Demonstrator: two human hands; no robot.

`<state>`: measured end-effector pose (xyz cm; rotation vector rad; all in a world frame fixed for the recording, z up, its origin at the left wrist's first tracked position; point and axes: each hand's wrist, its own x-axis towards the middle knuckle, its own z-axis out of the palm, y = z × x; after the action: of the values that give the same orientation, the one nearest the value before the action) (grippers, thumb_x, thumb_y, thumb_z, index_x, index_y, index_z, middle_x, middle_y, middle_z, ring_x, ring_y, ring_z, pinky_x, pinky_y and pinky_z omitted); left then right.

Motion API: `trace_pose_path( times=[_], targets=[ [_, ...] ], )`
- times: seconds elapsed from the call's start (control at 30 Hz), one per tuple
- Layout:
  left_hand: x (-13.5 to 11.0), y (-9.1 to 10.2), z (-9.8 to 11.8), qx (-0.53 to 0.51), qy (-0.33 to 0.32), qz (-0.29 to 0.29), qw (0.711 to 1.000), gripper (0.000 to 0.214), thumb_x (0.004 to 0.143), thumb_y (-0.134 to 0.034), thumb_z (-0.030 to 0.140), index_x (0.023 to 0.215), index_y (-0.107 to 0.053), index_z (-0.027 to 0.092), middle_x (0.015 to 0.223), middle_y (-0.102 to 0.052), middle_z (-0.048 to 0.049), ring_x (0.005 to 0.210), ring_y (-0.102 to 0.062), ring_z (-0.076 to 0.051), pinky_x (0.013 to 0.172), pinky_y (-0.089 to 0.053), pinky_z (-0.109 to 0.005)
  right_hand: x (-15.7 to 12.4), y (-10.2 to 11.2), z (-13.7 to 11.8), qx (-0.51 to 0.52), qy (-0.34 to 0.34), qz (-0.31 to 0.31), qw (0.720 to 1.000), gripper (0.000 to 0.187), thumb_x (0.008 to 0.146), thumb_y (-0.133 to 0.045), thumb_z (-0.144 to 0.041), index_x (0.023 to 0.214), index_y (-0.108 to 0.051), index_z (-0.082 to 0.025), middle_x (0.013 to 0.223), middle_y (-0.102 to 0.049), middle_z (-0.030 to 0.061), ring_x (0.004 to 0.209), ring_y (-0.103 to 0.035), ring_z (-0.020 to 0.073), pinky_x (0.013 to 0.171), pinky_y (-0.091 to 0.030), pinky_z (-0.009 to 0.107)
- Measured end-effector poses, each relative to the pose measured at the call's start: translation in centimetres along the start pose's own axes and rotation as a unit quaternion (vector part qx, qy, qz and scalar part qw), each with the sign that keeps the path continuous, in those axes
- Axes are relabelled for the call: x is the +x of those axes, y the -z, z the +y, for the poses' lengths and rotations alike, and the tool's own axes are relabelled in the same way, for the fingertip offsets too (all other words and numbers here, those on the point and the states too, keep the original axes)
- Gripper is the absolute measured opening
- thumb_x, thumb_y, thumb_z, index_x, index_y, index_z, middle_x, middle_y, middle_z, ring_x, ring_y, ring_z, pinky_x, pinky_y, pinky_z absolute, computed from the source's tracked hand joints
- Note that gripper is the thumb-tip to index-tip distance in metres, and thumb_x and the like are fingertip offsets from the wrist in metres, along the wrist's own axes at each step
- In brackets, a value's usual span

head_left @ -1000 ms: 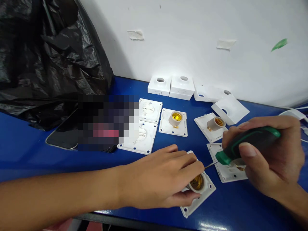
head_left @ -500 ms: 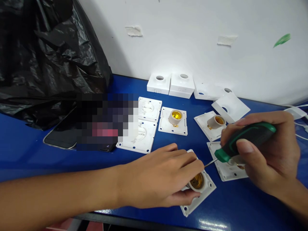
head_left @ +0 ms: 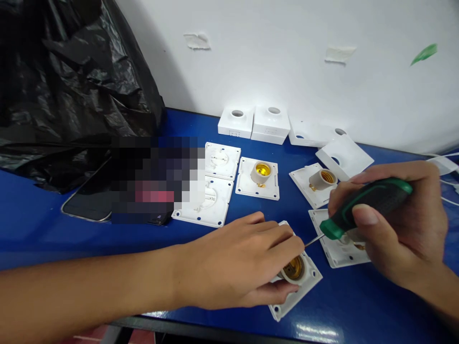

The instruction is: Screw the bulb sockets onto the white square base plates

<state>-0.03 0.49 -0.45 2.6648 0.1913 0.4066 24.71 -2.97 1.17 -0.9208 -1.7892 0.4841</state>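
My left hand (head_left: pixel 240 263) grips a white square lamp-holder plate (head_left: pixel 299 286) with a brass-lined socket, near the blue table's front edge. Fingers and thumb wrap round the socket. My right hand (head_left: pixel 398 224) is closed on a green-and-black screwdriver (head_left: pixel 362 205). Its thin metal shaft (head_left: pixel 313 240) points left and down toward the plate, and its tip is hidden behind my left fingers. Another white plate (head_left: pixel 337 251) lies under my right hand.
Two more socket plates (head_left: pixel 258 179) (head_left: pixel 313 184), two bare back plates (head_left: pixel 211 196), and several white covers (head_left: pixel 270 124) lie by the white wall. A black plastic bag (head_left: pixel 71 86) and a phone (head_left: pixel 88 200) sit at the left. A white cable (head_left: pixel 446 165) runs at right.
Almost nothing has moved. Both hands keep their hold, and the view has shifted slightly.
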Motion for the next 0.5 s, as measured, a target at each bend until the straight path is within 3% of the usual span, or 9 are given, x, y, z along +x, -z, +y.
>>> trace_pose_path(
  times=[0.5],
  targets=[
    [-0.07, -0.07, -0.06, -0.005, 0.003, -0.005, 1.000, 0.030, 0.104, -0.063, 0.038, 0.118, -0.054, 0.013, 0.110, -0.068, -0.0080, 0.090, -0.064, -0.022, 0.086, -0.046, -0.036, -0.18, 0.34, 0.04, -0.043, -0.017, 0.001, 0.999, 0.037, 0.089, -0.071, -0.013, 0.120, -0.055, -0.024, 0.089, -0.065, -0.0004, 0.070, -0.067, 0.0174, 0.063, -0.056, 0.035]
  ],
)
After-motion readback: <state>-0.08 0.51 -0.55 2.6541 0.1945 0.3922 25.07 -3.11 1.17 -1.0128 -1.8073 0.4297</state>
